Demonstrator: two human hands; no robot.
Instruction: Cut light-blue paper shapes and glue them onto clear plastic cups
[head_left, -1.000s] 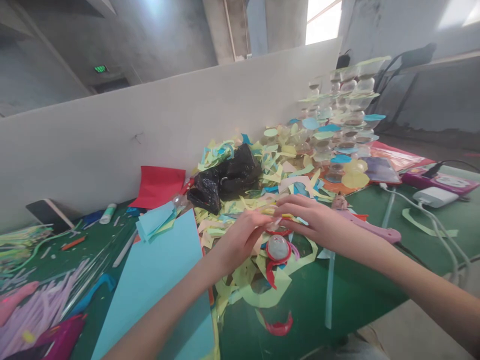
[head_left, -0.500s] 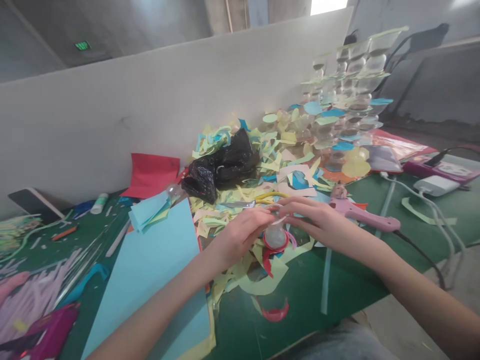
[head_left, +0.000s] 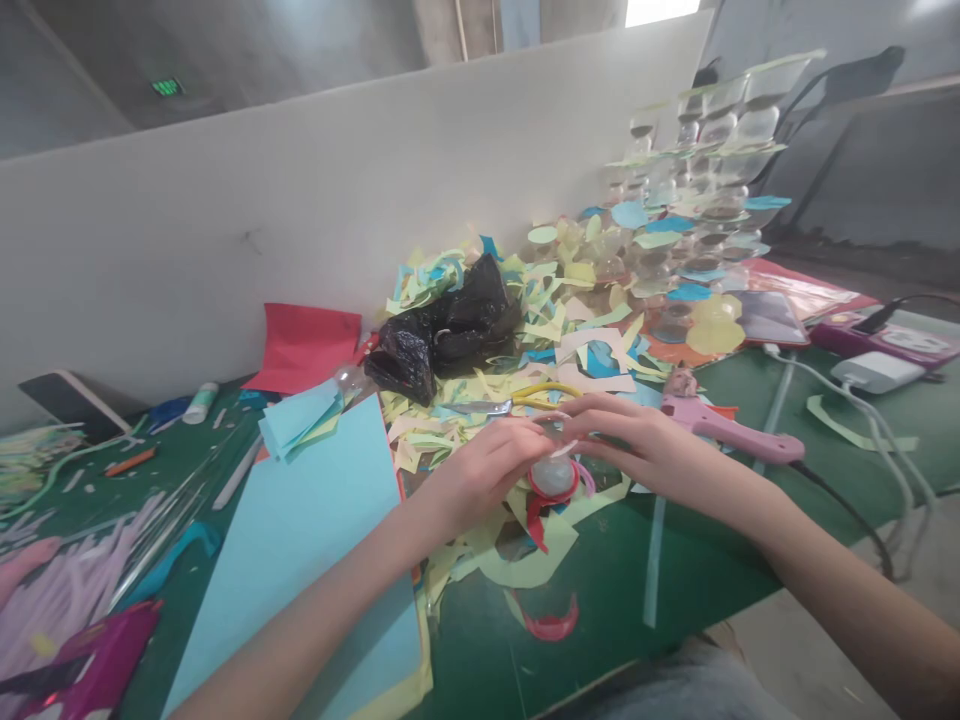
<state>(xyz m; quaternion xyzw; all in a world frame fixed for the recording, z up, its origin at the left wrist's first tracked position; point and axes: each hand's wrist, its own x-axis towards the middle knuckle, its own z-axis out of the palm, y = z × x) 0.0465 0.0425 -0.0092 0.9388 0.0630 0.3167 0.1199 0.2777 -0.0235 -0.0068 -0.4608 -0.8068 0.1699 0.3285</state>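
Note:
A small clear plastic cup [head_left: 553, 476] stands on a red paper ring [head_left: 536, 512] among paper scraps. My left hand [head_left: 491, 460] closes its fingers at the cup's pale upper rim from the left. From the right, my right hand [head_left: 637, 440] meets it there, fingers bent over the same rim. The fingertips of both hands nearly touch, and they hide part of the cup's top. Just beyond the hands lie yellow-handled scissors [head_left: 544, 392]. To the right of my right hand rests a pink hot glue gun [head_left: 727, 432].
Behind the scraps sits a black plastic bag [head_left: 442, 335]. At the back right rises a tower of clear cups [head_left: 705, 200] with paper discs between. Blue paper sheets [head_left: 315, 560] lie under my left forearm. A white charger [head_left: 877, 370] with cables is on the right.
Both hands stay at the cup's rim, with only slight finger movement. The whole view has shifted a little.

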